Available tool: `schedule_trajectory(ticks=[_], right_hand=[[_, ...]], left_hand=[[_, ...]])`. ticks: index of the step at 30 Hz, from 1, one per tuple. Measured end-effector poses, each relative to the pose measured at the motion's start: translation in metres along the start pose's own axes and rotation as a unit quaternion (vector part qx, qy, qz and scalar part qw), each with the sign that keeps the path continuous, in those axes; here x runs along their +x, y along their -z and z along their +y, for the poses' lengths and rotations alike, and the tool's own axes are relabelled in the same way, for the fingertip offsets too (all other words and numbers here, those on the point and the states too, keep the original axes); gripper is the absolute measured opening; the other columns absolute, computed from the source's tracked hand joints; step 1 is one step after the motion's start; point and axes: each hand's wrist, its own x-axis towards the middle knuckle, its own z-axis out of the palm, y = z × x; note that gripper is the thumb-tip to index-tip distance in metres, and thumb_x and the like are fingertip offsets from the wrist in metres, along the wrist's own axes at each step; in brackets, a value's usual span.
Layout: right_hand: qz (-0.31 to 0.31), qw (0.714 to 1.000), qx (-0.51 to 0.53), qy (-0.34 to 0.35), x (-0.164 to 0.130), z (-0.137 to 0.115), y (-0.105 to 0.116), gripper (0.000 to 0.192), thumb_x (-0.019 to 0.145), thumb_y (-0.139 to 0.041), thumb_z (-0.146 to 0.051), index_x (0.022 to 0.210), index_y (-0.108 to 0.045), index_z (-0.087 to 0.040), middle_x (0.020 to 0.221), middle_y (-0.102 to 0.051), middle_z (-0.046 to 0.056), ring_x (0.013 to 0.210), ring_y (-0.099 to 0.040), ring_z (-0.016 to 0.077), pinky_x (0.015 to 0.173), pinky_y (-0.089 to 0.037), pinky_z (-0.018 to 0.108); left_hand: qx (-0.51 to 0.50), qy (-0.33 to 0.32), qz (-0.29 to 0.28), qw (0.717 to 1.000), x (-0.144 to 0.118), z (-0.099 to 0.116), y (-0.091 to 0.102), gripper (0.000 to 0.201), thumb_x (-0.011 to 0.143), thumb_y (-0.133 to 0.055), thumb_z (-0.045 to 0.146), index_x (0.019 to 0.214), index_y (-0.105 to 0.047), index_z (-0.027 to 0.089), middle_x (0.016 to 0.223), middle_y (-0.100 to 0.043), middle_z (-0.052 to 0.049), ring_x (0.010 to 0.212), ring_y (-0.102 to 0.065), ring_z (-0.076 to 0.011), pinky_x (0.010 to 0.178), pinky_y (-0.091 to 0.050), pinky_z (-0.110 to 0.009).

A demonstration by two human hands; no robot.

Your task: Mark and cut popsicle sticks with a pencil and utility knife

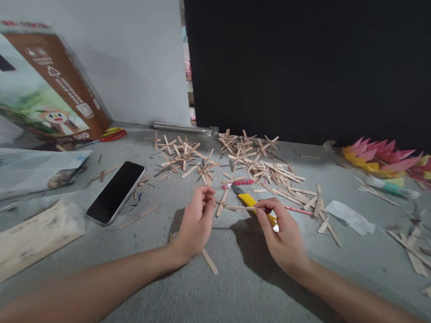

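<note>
My right hand (282,235) pinches a wooden craft stick (240,208), seen nearly edge-on, between thumb and fingertips. Its other end reaches toward my left hand (198,219), whose thumb and fingers are closed around a stick end; I cannot tell whether this is the same stick or a second one. Beneath and behind my right hand lies a yellow utility knife (247,199), partly covered by the fingers. A red-and-pink pen-like item (238,184) is just beyond it. One loose craft stick (209,261) rests on the table below my left hand.
Behind the hands spreads a heap of craft sticks (186,154), several joined into crosses. To the left are a phone (115,192), plastic packets (29,237) and a carton (47,86). Pink and yellow paper flowers (381,158), a glue stick (393,187) and crumpled paper (350,216) lie right.
</note>
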Motion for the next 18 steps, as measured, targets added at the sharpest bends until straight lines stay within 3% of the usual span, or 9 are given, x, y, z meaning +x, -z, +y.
schedule_trajectory(ticks=[3,6,12,18], right_hand=[[0.005,1.000,0.002,-0.015,-0.001,0.003,-0.001,0.017,0.111,-0.052,-0.038,0.111,-0.063,-0.025,0.103,-0.073,0.007,0.096,-0.071,0.0243,0.085,-0.058,0.037],[0.014,0.999,0.008,-0.035,-0.001,0.004,-0.002,0.019,0.111,-0.052,-0.040,0.111,-0.063,-0.025,0.102,-0.073,0.007,0.094,-0.071,0.0239,0.084,-0.058,0.036],[0.031,0.999,0.017,-0.038,0.002,0.002,-0.003,0.021,0.111,-0.052,-0.041,0.110,-0.063,-0.024,0.097,-0.072,0.006,0.088,-0.069,0.0226,0.080,-0.058,0.035],[0.026,0.999,0.021,-0.041,0.001,0.004,-0.004,0.020,0.111,-0.052,-0.040,0.110,-0.063,-0.024,0.098,-0.072,0.006,0.089,-0.069,0.0222,0.079,-0.056,0.034]], left_hand=[[0.134,-0.081,0.026,0.987,0.001,-0.005,0.001,0.027,0.099,-0.052,0.014,0.125,-0.055,0.022,0.117,-0.062,-0.009,0.112,-0.060,-0.0240,0.100,-0.047,-0.040],[0.247,-0.137,0.003,0.959,0.002,-0.011,0.002,0.042,0.095,-0.052,0.006,0.133,-0.058,0.023,0.132,-0.060,-0.011,0.129,-0.054,-0.0288,0.112,-0.042,-0.047],[0.333,-0.141,-0.053,0.931,0.003,-0.018,0.002,0.033,0.105,-0.058,0.024,0.138,-0.063,0.025,0.143,-0.061,-0.010,0.134,-0.053,-0.0319,0.113,-0.040,-0.049],[0.335,-0.128,-0.084,0.930,0.004,-0.013,0.002,0.025,0.106,-0.058,0.025,0.129,-0.067,0.025,0.134,-0.068,-0.009,0.129,-0.055,-0.0324,0.108,-0.038,-0.049]])
